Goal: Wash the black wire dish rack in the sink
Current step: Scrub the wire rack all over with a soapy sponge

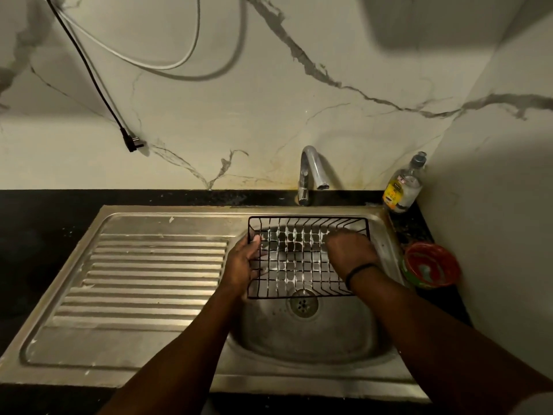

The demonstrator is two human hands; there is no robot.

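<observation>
The black wire dish rack (299, 259) is held over the steel sink basin (314, 333), its wires flecked with white foam. My left hand (241, 262) grips the rack's left rim, thumb on top. Inside the rack on its right side rests my right hand (350, 250), fingers curled down onto the wires; whether it holds a scrubber is hidden. A black band circles that wrist. The drain (303, 304) shows just below the rack's near edge.
The tap (311, 172) stands behind the basin, with no water visible. A dish soap bottle (402, 187) is in the back right corner, and a red bowl (431, 265) sits right of the sink. A ribbed drainboard (143, 274) extends left. A black plug (131, 142) dangles on the wall.
</observation>
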